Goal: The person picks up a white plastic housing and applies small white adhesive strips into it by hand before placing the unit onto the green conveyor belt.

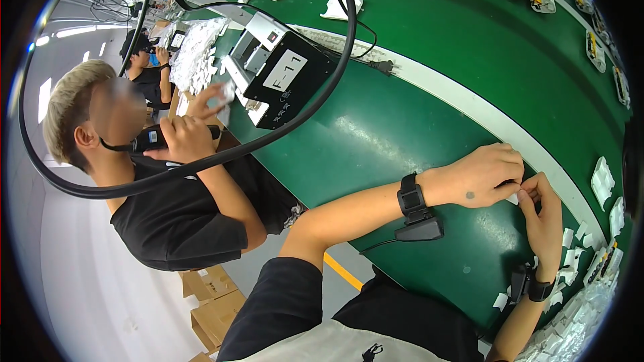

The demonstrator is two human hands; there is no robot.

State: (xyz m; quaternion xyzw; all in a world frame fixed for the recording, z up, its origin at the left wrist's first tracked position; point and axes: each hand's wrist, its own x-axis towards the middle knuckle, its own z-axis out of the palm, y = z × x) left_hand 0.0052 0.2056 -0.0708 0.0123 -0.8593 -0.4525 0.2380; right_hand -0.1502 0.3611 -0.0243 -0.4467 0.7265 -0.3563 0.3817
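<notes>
At the right of the frame, above a green worktop (302,174), the left hand (493,173) and the right hand (542,211) are brought together with fingers bent inward, and a small white piece (513,198) is pinched where their fingertips meet; it is largely covered by the fingers, so its shape cannot be told. A black wristband (410,200) is worn on the left wrist, with a black device (421,229) attached just below it, and a dark strap (541,289) is worn on the right wrist. Around the right forearm, white scraps (569,258) are scattered, and clear plastic bags (577,322) are piled at the lower right of the frame. The worktop is bordered by a curved white strip (483,107), beyond which a green surface (436,20) is seen, with yellow-and-white items (594,50) laid along the upper right. A black-and-white machine (275,74) is placed at the upper centre left, near a black plug (382,67), and is crossed by a thick black cable (100,192) looped through the left half. At the left, a co-worker in black (181,208) is seen, with cardboard boxes (215,308) stacked below.
</notes>
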